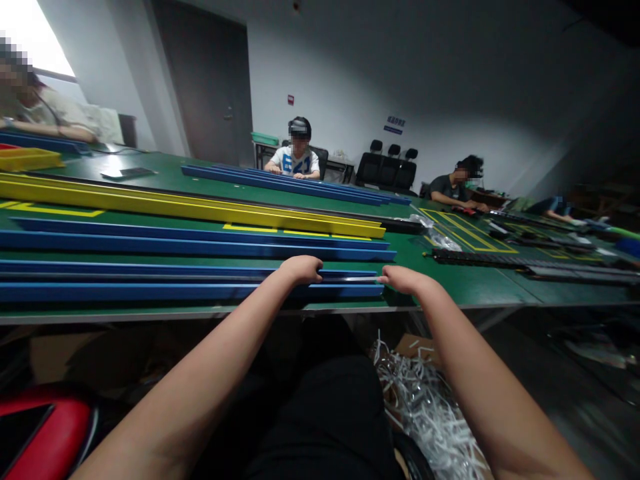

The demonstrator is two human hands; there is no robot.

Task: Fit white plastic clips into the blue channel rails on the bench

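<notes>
"Bare forearms (225, 360) lie closest, reaching over dark trousers (320, 407) to the green table (470, 287). What's between the hands?"

"A thin pale strip (350, 279), running along the nearest blue rail (175, 291), close to that rail's right end."

"How are the hands set?"

"Right hand (400, 279): fingertips pinched together, on the strip's end as far as I can see. Left hand (302, 269): fingers curled down at the rail, but I can't tell whether they grip the strip or just press there."

"How would it handle?"

"Light and bendy, I'd judge, perhaps slick, and likely to kink or tear if yanked. I'd take it by the very end, finger and thumb, with the other hand steadying the rail, which looks stiff and long enough to swing."

"What can't you make out?"

"Left fingertips are hidden beneath that hand. The rail's far end is cut off at the left edge. Whether the strip is tape or plastic is too small to tell."
</notes>
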